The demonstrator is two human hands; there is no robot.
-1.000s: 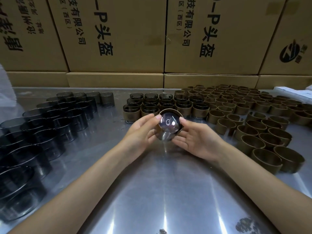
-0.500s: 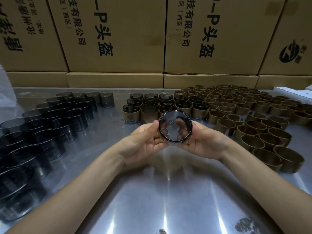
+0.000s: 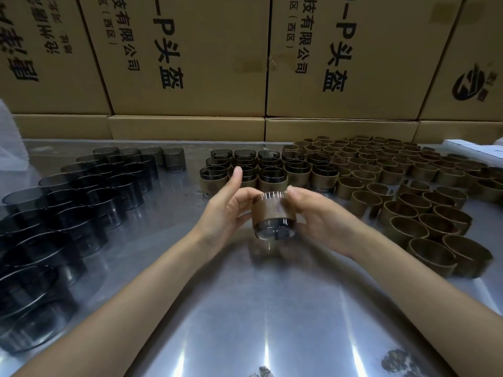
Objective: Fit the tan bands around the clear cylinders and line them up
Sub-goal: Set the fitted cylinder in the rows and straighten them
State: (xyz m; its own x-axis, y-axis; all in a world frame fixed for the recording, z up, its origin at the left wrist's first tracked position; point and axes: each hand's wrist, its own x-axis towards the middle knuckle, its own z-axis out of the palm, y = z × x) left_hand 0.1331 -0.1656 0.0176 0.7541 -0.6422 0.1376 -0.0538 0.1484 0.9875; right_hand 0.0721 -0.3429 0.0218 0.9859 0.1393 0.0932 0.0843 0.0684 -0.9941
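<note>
"–P头盔" and "有限公司 (西区)" in black print on two stacked boxes [image 3: 190, 58], a round logo on another box [image 3: 469, 83].

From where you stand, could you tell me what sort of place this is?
Probably a small factory assembly or packing bench: stacked printed cardboard cartons, a steel worktable, and batches of clear cylinders and tan bands.

Left hand [image 3: 223, 210] and right hand [image 3: 324, 221] hold a banded cylinder [image 3: 274, 214] above the steel table [image 3: 272, 308].

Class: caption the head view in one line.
Both hands, left and right, hold a banded cylinder above the steel table.
</note>
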